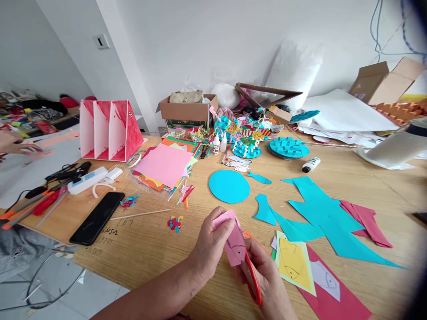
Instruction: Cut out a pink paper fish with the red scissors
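My left hand [210,244] pinches a pink piece of paper [233,240] with a fish outline drawn on it, holding it up over the wooden table [150,249]. My right hand [267,278] grips red-handled scissors [252,278], whose blades are hidden at the lower edge of the pink paper. Just right of my hands lie a yellow sheet with a drawn fish [295,262], a white fish sheet [325,278] and red paper [330,302]. A small orange scrap [250,234] lies behind the pink paper.
A blue paper circle [229,186], blue offcuts [320,213] and a small blue fish [259,178] lie ahead. A black phone [98,218], stacked coloured paper [165,166], a red divider stand [106,130], glue bottles [216,144] and boxes crowd the table. Another person's hand [13,144] rests far left.
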Available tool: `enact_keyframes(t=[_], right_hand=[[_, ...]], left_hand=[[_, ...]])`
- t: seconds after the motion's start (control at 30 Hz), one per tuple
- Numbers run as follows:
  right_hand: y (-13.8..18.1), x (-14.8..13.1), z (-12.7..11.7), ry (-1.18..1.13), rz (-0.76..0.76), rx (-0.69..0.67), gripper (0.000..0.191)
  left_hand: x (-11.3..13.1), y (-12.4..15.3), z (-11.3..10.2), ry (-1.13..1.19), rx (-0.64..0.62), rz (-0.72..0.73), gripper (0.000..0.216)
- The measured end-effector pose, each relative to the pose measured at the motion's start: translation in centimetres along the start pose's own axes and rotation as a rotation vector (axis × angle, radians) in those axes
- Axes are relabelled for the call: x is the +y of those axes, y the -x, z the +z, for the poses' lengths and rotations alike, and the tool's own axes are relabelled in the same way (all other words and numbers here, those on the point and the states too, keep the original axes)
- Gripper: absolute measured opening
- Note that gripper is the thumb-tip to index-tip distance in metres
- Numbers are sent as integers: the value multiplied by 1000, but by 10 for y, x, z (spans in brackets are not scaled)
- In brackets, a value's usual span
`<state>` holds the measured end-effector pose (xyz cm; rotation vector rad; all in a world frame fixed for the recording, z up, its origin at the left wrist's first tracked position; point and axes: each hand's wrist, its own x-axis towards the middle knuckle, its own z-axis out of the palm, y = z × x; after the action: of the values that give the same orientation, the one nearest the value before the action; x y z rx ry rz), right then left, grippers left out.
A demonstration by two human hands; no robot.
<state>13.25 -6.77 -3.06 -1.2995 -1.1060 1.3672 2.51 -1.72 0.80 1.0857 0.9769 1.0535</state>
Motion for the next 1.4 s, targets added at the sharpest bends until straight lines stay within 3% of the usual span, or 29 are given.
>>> enact_keyframes(t=[0.77, 0.93, 1.17, 1.4], right_hand=[[0, -3, -1, 3, 38, -5, 47], [0, -4, -2, 132, 57, 46, 39], [-5, 20, -12, 216, -3, 46, 26], [-2, 3, -8, 132, 47, -32, 28]], left_hand=[[2, 2, 3, 124, 0, -63, 12], [0, -1, -1, 118, -3, -43, 15], [-1, -8, -9, 52, 17, -75, 17], [7, -9, -9, 28, 26, -105, 20]])
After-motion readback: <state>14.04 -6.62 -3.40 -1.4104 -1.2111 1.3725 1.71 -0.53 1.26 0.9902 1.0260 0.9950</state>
